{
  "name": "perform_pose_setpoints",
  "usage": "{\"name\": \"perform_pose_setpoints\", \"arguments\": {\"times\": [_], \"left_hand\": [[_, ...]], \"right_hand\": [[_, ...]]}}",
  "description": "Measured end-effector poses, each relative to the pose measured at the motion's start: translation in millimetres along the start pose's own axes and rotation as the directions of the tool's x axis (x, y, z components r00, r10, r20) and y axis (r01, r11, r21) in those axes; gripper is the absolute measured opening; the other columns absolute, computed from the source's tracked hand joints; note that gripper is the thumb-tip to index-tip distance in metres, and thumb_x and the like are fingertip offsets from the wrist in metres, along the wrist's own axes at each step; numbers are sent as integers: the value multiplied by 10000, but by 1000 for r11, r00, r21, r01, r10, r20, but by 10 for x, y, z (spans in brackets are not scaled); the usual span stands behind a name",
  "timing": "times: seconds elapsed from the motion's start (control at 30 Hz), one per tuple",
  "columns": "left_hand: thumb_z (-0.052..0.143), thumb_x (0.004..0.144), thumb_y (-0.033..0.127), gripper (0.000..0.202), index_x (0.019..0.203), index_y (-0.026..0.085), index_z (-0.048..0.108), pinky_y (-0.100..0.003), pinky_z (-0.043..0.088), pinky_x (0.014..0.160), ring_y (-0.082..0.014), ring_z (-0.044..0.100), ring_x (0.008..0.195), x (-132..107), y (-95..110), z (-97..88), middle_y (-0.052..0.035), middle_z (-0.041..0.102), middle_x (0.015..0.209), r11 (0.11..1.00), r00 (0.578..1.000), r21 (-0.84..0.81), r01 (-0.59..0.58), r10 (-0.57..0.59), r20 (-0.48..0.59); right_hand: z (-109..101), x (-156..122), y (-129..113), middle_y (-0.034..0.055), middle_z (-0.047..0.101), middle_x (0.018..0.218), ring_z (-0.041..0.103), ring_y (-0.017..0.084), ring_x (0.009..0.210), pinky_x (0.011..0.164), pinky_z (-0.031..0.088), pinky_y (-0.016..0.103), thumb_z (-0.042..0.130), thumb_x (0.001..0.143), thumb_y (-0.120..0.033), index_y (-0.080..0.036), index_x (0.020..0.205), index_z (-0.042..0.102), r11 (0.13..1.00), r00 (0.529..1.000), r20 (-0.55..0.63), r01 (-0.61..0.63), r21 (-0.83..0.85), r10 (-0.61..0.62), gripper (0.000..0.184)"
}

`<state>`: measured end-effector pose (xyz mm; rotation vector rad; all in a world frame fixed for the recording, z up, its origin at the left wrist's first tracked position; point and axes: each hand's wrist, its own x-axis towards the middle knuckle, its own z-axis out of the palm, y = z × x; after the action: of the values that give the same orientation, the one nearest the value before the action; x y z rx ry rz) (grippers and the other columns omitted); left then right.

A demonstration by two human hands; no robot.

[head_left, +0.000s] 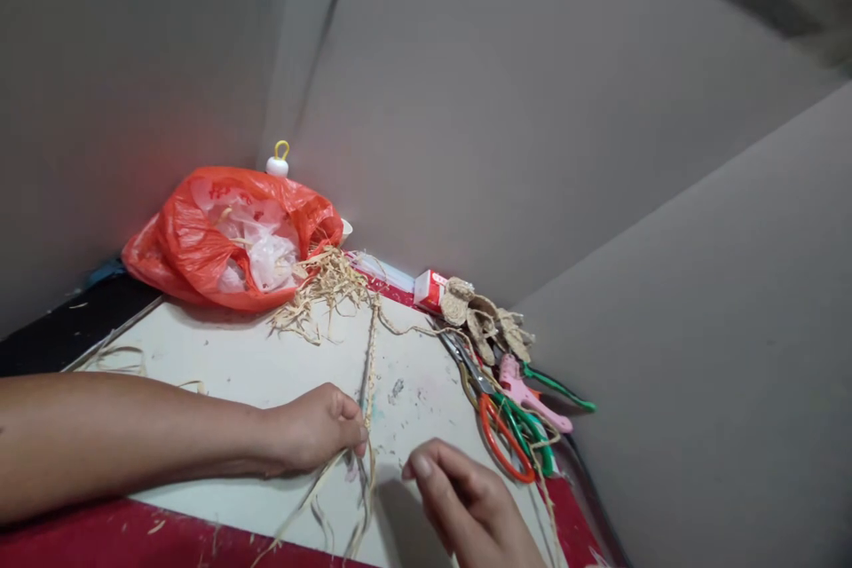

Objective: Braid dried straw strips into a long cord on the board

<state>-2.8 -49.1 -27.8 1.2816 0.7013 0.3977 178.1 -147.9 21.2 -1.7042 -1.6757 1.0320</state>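
My left hand [326, 430] is closed, pinching a thin braid of straw-coloured raffia [371, 355] near its lower end. The braid runs up the white board [232, 337] toward a heap of loose strands. Below my fingers, several unbraided raffia strands [363, 506] hang toward the board's front edge. My right hand [469, 506] is to the right of the braid, apart from it, with thumb and forefinger drawn together. Whatever may be between those fingertips is too small to make out. A bit of pale strand shows under this hand at the bottom edge.
A red plastic bag [179, 240] sits at the back left beside loose raffia clippings [326, 284]. On the right lie orange-handled scissors [502, 439], green-handled scissors [532, 435], a pink glue gun [529, 390], woven pieces [483, 315] and a red-white box [430, 290]. Grey walls [532, 106] enclose the back.
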Motion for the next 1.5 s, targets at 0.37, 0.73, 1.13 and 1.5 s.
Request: {"name": "perform_pose_setpoints", "arguments": {"times": [0.37, 0.73, 1.13, 1.5], "left_hand": [[539, 738, 415, 333, 566, 130, 547, -224, 143, 371, -47, 248, 330, -27, 39, 5, 8, 530, 446, 995, 993, -74, -63, 70, 94], [550, 712, 368, 244, 651, 134, 581, -222, 163, 382, -64, 221, 363, -24, 167, -213, 75, 364, 399, 985, 983, 172, -1, -31, 181], [425, 821, 265, 207, 758, 145, 581, -180, 305, 467, -66, 360, 460, -159, 473, -239, 47, 468, 529, 907, 949, 413, -80, -57, 310], [329, 902, 461, 299, 968, 185, 421, -167, 353, 365, -95, 489, 395, -310, 199, 90, 33, 556, 556, 937, 985, 330, 116, -151, 82]], "right_hand": [[450, 363, -138, -19, 549, 536, 469, 85, 424, 459, 373, 206, 508, 831, -564, -149, 738, 547, 830, 981, 97, -192, 524, 166, 426], [358, 536, -67, -110, 299, 397, 136, 34, 335, 330, 53, 212, 584, 785, -506, -149, 616, 542, 806, 943, 296, -293, 514, 154, 397], [556, 440, -24, -134, 260, 371, 104, 26, 322, 320, 60, 189, 572, 798, -425, -176, 617, 491, 599, 967, 207, -256, 759, 151, 318], [688, 391, -201, -113, 299, 306, 146, 29, 258, 300, 91, 186, 486, 793, -288, -202, 493, 412, 545, 983, 69, -151, 824, 168, 320]]}}
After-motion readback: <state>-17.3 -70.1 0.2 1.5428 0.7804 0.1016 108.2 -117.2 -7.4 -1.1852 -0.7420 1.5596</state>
